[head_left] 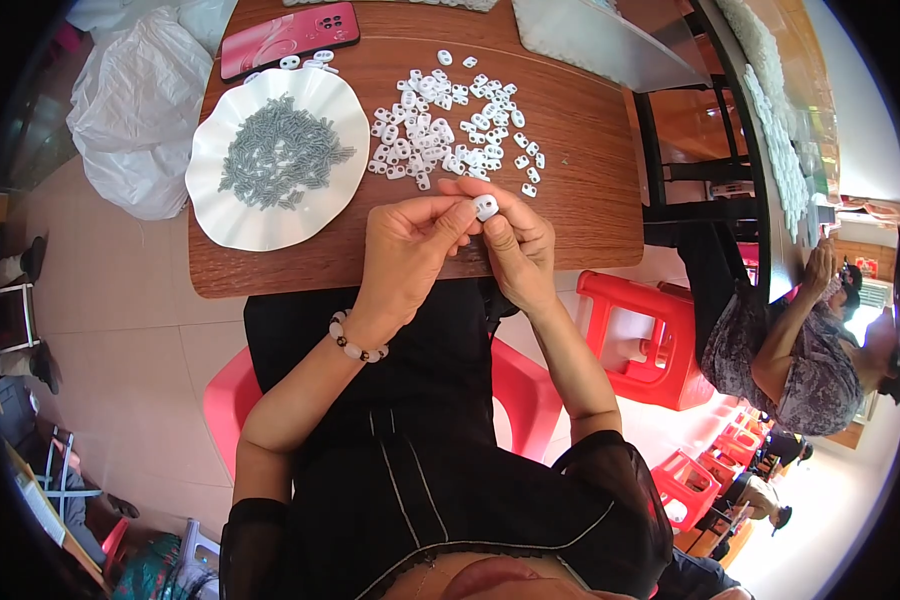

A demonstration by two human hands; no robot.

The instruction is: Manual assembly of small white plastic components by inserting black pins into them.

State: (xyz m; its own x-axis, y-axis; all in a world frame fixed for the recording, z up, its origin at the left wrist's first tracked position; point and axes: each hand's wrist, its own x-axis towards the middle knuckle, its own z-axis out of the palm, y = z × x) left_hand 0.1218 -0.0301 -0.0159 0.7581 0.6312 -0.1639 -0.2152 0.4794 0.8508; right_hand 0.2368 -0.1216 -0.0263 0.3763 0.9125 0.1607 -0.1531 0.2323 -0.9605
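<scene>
In front of me, over the table's near edge, both hands meet at a small white plastic cord lock [486,207] with a dark hole in its face. My right hand [522,248] pinches it between thumb and fingers. From the other side, my left hand [410,245] is closed, its thumb tip pressed against the piece; its fingertips are partly hidden. Beyond them lies a loose pile of similar white cord locks [425,140]. To the left stands a white wavy-rimmed plate [210,190], with a heap of small grey metal springs [280,150] on it.
A pink phone [290,40] lies on the brown wooden table [590,200] behind the plate, a few white pieces beside it. A pale translucent tray [600,40] is at the far right. White plastic bags [140,110] hang left. Another person [800,360] works at a table on the right, near red stools [650,340].
</scene>
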